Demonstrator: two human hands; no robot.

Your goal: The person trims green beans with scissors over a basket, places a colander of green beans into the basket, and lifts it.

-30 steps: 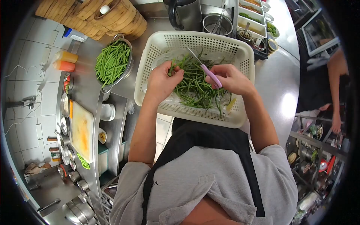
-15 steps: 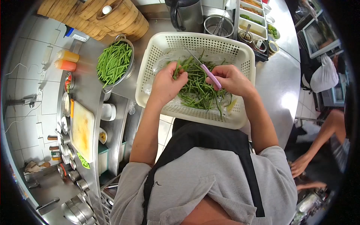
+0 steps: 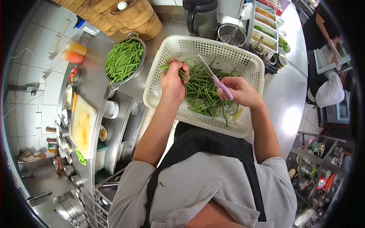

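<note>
My left hand is closed around a few green beans, whose ends stick out past the fingers, over the left part of a cream plastic basket. My right hand grips scissors by their pinkish-purple handle; the blades point up and left, apart from the beans in my left hand. Below both hands, a loose heap of long green beans lies on clear plastic in the basket. Left of the basket, a metal colander is piled with shorter green bean pieces.
Bamboo steamers, a steel jug and a metal pot stand behind the basket. A rack of food trays is at back right. A cutting board lies at left. Another person's arm shows at far right.
My left hand has shifted toward the basket's left side and turned, lifting its beans away from the heap. The scissors stay in my right hand. The camera view has shifted a little.
</note>
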